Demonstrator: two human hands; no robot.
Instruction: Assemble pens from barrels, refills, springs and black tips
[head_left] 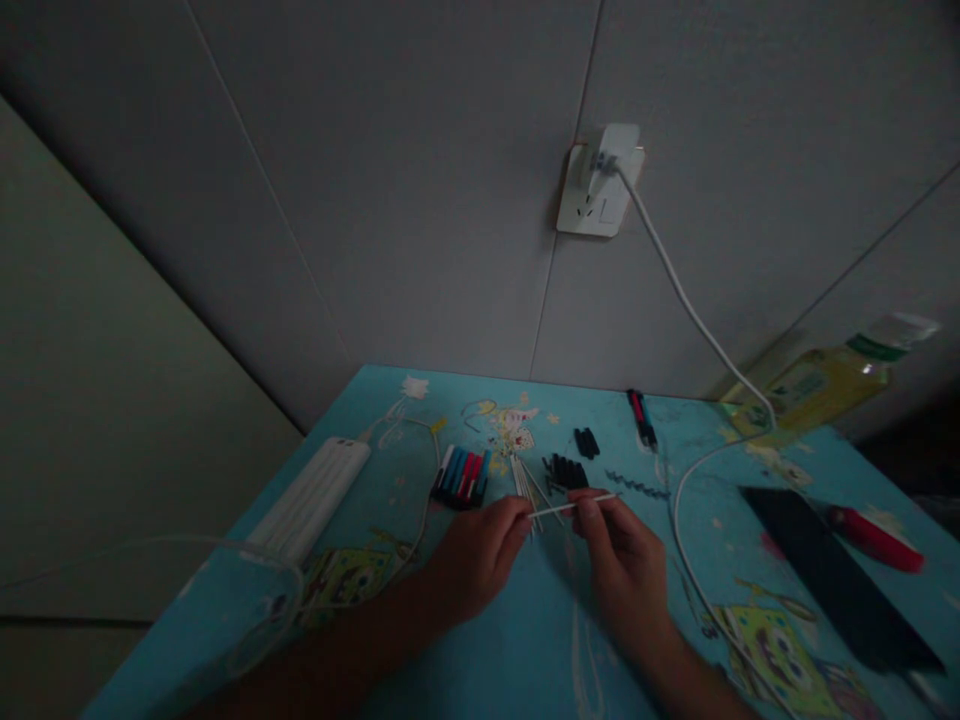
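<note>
A thin white pen refill [553,510] spans the gap between my hands above the table. My left hand [480,552] pinches its left end. Thumb and fingers of my right hand [626,560] close on it near the darker right end. Just behind lie several similar refills [519,478], loosely fanned out. To their left is a row of coloured pen barrels [462,476] in white, blue and red with black ends. Short black pen parts [568,472] sit behind my right hand, with a smaller black group [586,443] farther back. Small dark springs [636,486] form a line to the right.
Red and dark pens [642,418] lie near the wall. A white power strip [311,500] is at left. A white cable [676,500] runs from the wall socket [596,195] across the right side. A yellow-liquid bottle [817,385], black flat piece [836,580] and red object [876,540] are rightmost.
</note>
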